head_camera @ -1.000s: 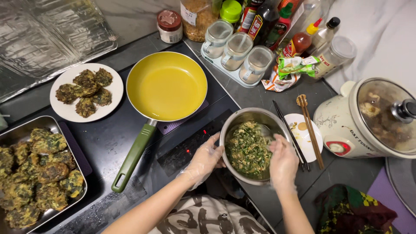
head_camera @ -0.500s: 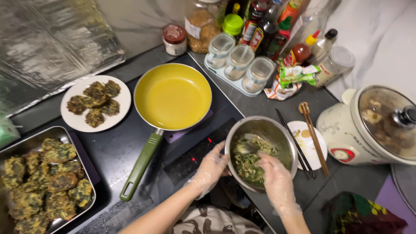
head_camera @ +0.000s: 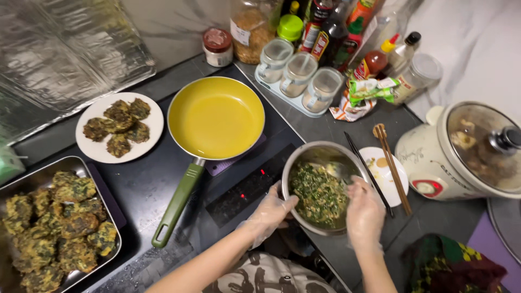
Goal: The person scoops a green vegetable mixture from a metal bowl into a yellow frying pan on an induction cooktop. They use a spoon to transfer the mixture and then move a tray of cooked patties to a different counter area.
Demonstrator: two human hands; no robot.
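Bowl: steel bowl (head_camera: 304, 163) of green mixture (head_camera: 319, 194), near-centre counter (head_camera: 434, 222).
Left hand (head_camera: 269, 209): gloved, gripping the bowl's near-left rim.
Right hand (head_camera: 364, 209): gloved, fingers cupped into the mixture.
Tip: brace rim firmly, scoop even portions.
Left: yellow pan (head_camera: 216, 116).

Your dark countertop (head_camera: 163, 184) is carrying a white plate (head_camera: 92, 149), metal tray (head_camera: 108, 217), yellow pan (head_camera: 216, 116), steel bowl (head_camera: 304, 157), jar rack (head_camera: 277, 92) and rice cooker (head_camera: 429, 157).

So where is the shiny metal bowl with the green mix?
In the head view, the round metal bowl of green mix sits right of centre, between the left hand and right hand, beside the yellow frying pan.
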